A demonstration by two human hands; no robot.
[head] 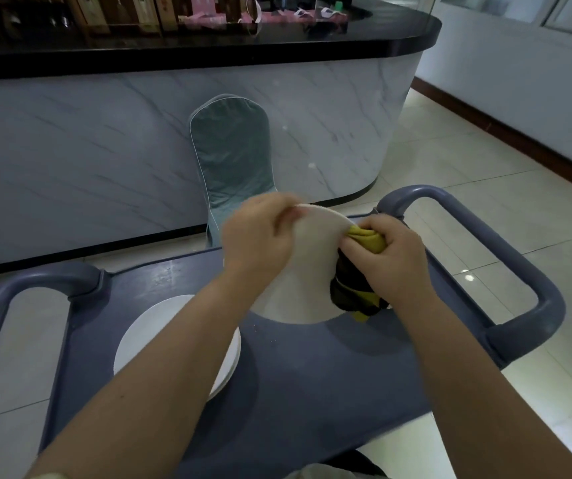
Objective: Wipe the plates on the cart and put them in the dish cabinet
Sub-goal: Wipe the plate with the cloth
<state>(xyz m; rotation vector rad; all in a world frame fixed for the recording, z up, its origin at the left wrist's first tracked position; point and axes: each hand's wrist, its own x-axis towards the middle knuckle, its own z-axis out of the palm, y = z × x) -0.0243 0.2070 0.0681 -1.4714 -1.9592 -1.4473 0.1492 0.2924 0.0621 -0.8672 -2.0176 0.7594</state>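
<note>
A white plate [307, 271] is held tilted above the grey-blue cart [312, 368]. My left hand [256, 240] grips its far left rim, fingers curled over the edge. My right hand [390, 257] holds a bunched yellow and dark cloth [357, 288] and presses it against the plate's right edge. A stack of white plates [160, 333] lies on the cart's left side, partly hidden by my left forearm.
The cart has looped handles at the left [18, 288] and right [505, 257]. Behind it stands a chair in a teal cover [232, 157] against a marble-fronted counter [104, 140] with a black top. Tiled floor [485, 160] spreads to the right.
</note>
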